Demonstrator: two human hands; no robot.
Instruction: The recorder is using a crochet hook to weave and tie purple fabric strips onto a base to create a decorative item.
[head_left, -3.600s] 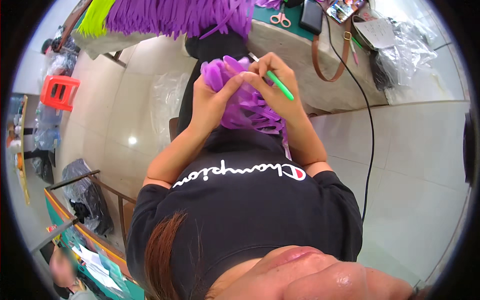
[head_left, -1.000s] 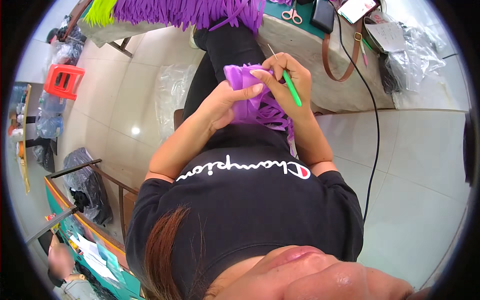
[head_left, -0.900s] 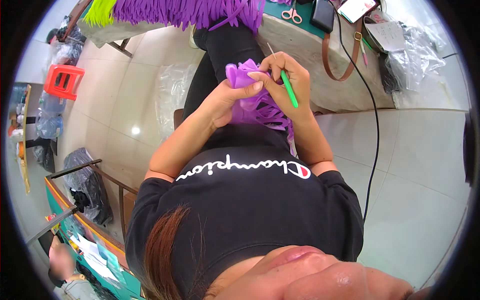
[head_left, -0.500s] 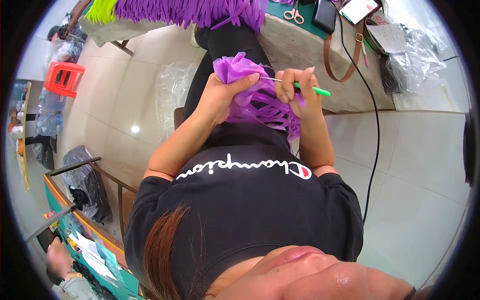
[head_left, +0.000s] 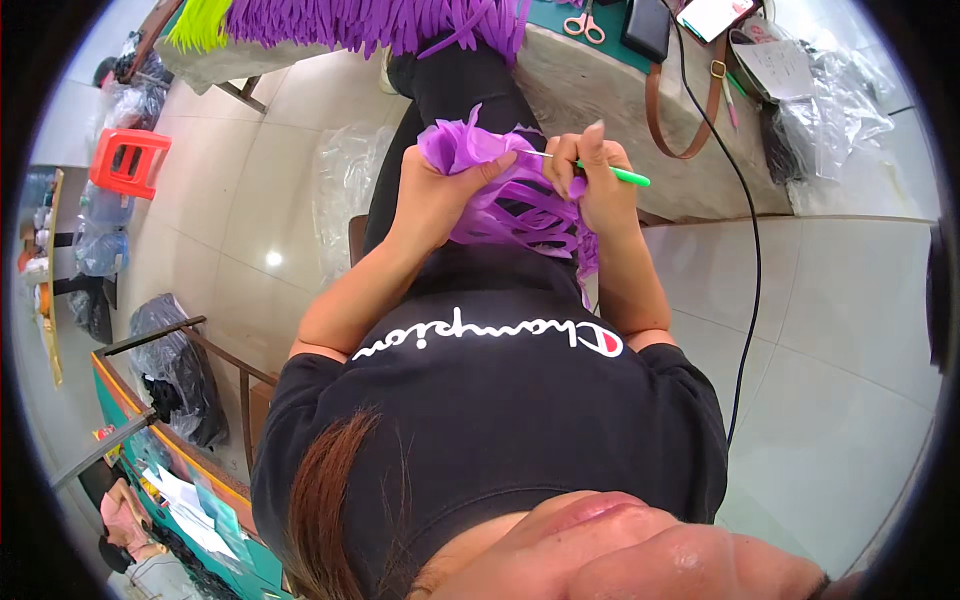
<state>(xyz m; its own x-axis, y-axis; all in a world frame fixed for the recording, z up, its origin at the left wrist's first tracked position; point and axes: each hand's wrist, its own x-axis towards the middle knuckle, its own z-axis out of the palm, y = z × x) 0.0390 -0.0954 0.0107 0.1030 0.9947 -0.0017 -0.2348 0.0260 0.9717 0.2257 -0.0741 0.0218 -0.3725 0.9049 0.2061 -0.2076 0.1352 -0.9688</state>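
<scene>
Over my lap, my left hand [head_left: 437, 190] pinches a bunched piece of sheer purple fabric [head_left: 458, 148], its thumb pressed on top. Long narrow strips [head_left: 520, 215] of the same purple hang from it between my hands. My right hand [head_left: 607, 190] is closed around what looks like a crochet hook [head_left: 630, 177] with a bright green handle and a thin metal shaft. The shaft points left and reaches the fabric beside my left thumb; its tip cannot be seen. A bit of purple strip shows at the fingers of my right hand.
Ahead, purple fringe [head_left: 370, 25] and lime green fringe [head_left: 203, 22] hang over a cloth-covered table. Scissors [head_left: 585, 25], a black case [head_left: 646, 30] and a brown strap [head_left: 660, 135] lie right. A black cable [head_left: 752, 240] runs down. Left are a red stool [head_left: 130, 163] and another person [head_left: 128, 515].
My right hand and the hook have shifted slightly left, and less of the metal shaft shows. My left hand has moved a little left. The other person at lower left has changed posture.
</scene>
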